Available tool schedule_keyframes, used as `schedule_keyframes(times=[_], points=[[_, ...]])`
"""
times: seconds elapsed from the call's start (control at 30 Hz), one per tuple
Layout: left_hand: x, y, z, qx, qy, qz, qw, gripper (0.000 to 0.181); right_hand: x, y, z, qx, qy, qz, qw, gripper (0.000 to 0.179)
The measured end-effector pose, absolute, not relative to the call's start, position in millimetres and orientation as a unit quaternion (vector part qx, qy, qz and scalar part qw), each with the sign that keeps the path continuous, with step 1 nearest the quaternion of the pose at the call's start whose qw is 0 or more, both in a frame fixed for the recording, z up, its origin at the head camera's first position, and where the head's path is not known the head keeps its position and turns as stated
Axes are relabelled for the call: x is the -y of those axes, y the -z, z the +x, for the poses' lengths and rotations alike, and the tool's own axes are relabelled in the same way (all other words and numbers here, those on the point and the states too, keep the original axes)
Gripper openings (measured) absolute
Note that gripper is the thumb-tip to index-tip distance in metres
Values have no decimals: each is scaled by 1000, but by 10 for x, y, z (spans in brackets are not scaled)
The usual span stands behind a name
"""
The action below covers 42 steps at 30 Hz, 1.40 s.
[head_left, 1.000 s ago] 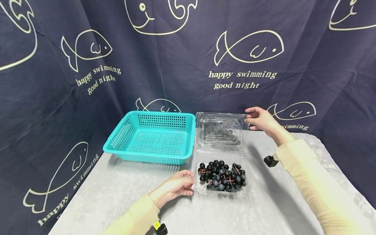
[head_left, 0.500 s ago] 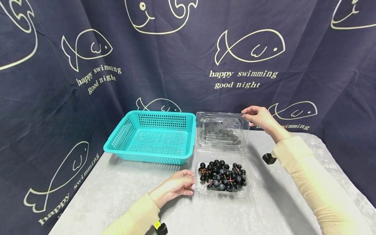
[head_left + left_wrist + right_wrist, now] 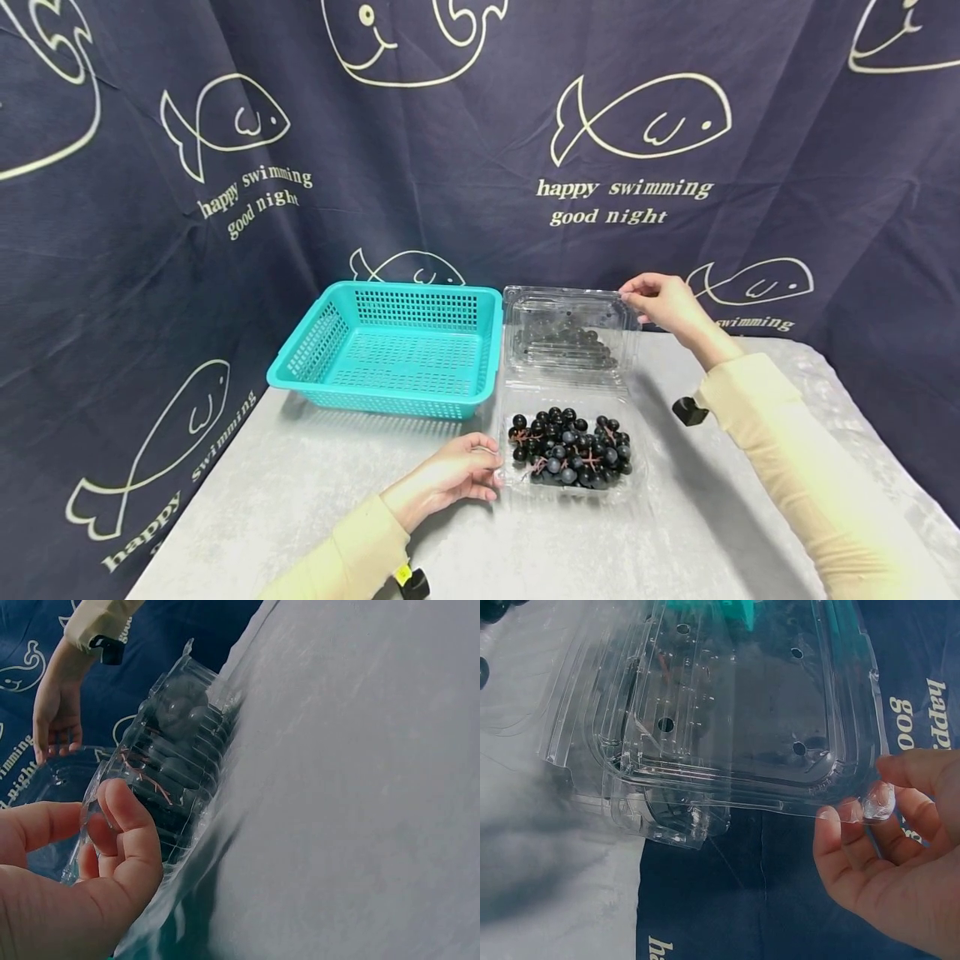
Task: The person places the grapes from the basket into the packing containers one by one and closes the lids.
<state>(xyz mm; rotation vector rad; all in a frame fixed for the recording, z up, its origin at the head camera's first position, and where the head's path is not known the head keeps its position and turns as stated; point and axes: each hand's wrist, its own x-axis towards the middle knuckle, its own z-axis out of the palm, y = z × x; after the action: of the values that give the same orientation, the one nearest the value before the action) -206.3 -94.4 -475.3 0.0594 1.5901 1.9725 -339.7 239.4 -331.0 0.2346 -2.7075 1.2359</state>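
A clear plastic clamshell box [image 3: 637, 487] stands on the table with its hinged lid [image 3: 570, 302] raised at the back. Dark grapes [image 3: 573, 450] on reddish stems lie in its base. My left hand [image 3: 453, 473] pinches the base's left rim; in the left wrist view its curled fingers [image 3: 135, 840] are at that edge, with the grapes showing through the ribbed wall. At the lid's far right corner, my right hand [image 3: 663, 304] pinches the plastic between thumb and fingers, plain in the right wrist view [image 3: 900, 847]. Dark round shapes show faintly through the lid.
Left of the box stands a turquoise perforated basket [image 3: 408, 354], its right rim close to the lid. A dark blue curtain [image 3: 465, 167] with fish drawings hangs right behind the table [image 3: 720, 517]. Each sleeve has a small black device at the wrist.
The right hand has shifted slightly left and its fingers have drawn together on the lid's corner. The left hand, the grapes and the basket stay practically in place.
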Motion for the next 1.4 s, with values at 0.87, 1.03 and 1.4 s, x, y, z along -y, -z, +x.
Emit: schedule_keyframes(times=[0.87,1.03,1.4], points=[[883,4732,-2031,-583,-763,9,280,32,-2434,3257,-3226,910,-389,93,112,18],[886,4742,-2026,-585,-762,6,279,31,-2434,3251,-3160,906,-394,110,113,19],[882,4745,-2032,-586,-761,1,279,29,-2432,3240,-3014,902,-390,123,143,11]])
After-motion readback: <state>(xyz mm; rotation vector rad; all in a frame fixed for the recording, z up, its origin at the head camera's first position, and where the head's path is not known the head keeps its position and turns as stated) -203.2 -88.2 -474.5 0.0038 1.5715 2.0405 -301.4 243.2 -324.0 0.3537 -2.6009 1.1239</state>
